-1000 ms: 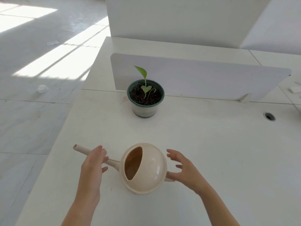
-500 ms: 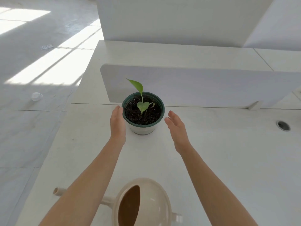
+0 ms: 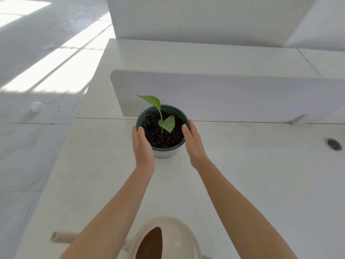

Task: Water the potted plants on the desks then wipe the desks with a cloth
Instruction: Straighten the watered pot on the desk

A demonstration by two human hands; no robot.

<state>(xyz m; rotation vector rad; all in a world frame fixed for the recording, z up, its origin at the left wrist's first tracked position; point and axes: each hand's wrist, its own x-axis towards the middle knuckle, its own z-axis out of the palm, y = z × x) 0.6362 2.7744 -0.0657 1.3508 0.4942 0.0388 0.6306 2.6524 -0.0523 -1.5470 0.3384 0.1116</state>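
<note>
On the white desk (image 3: 252, 184), just in front of the low divider panel (image 3: 233, 94), stands the potted plant (image 3: 164, 131), cupped between both hands. Left hand (image 3: 142, 148) presses flat against the pot's left side, fingers together, tips at the green rim. Right hand (image 3: 193, 143) mirrors it on the right side, fingers together and touching the rim. Nearer the person, between the forearms, sits the cream watering can (image 3: 164, 240), its spout pointing left.

Plant pot (image 3: 164, 153): dark green rim, white body, black soil (image 3: 162, 136), light green leaves (image 3: 167, 124). Watering can (image 3: 168, 240) cream, brown inside. Counter (image 3: 261, 184) and divider panel (image 3: 233, 96) plain white.
</note>
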